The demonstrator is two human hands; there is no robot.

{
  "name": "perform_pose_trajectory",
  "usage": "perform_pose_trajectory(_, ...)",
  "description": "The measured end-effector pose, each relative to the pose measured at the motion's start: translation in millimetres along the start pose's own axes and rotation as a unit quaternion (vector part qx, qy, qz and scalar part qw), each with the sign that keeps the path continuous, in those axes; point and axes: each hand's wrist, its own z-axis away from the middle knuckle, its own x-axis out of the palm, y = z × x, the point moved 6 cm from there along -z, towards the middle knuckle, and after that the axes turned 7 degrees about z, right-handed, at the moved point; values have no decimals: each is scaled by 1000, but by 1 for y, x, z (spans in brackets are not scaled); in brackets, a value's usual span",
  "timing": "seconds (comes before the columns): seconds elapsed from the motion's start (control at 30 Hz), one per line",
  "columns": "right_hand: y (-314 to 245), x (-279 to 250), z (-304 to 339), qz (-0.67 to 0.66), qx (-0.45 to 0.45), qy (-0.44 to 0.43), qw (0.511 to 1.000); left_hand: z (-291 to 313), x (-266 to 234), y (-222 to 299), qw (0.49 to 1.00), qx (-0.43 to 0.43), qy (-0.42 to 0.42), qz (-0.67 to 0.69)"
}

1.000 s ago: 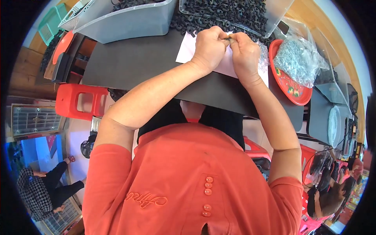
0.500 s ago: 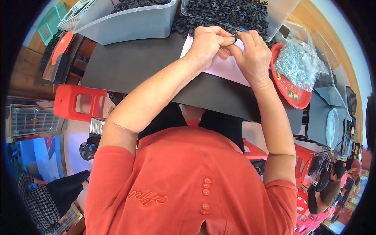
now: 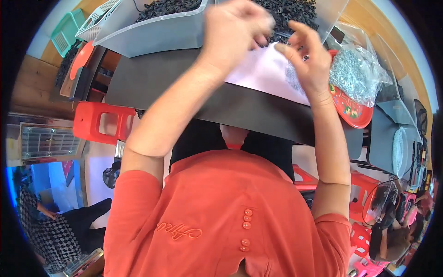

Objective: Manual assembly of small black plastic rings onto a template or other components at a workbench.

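My left hand [image 3: 235, 34] is raised over the far part of the table, in front of a clear bin of small black plastic parts [image 3: 295, 14]. Motion smears its fingers, so whether they hold a part does not show. To its right my right hand [image 3: 308, 57] is open, thumb and forefinger apart, with nothing visible between them. Beneath both hands lies a white sheet [image 3: 258, 69], with a small heap of silvery bits [image 3: 292, 76] beside my right wrist. More black parts spill behind the sheet, partly covered by my hands.
Another translucent bin [image 3: 157, 37] of black parts stands at the far left of the dark table [image 3: 152, 78]. On the right, a red tray [image 3: 353, 113] carries a clear bag of silvery pieces [image 3: 353, 76]. A red stool [image 3: 99, 122] is at the left. Other people [image 3: 55, 231] are at both sides.
My hands have separated from where they met over a small black part. The left has moved up and left, blurred; the right has shifted slightly right and its fingers have opened.
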Motion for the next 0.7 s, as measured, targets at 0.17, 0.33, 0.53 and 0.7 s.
perform_pose_trajectory(0.17, 51, -26, 2, -142, 189, 44, 971, -40, -48, 82, 952, 128, 172, -220)
perform_pose_trajectory(0.33, 40, -36, -7, -224, 271, 77, 933, -10, -13, 71, 803, 377, 59, -459)
perform_pose_trajectory(0.53, 61, -35, -2, -293, 292, 74, 907, 20, 76, -64, 860, 271, -222, -371)
perform_pose_trajectory(0.7, 62, -35, 1, -262, 306, 21, 915, 18, 76, -101, 848, 175, -257, -428)
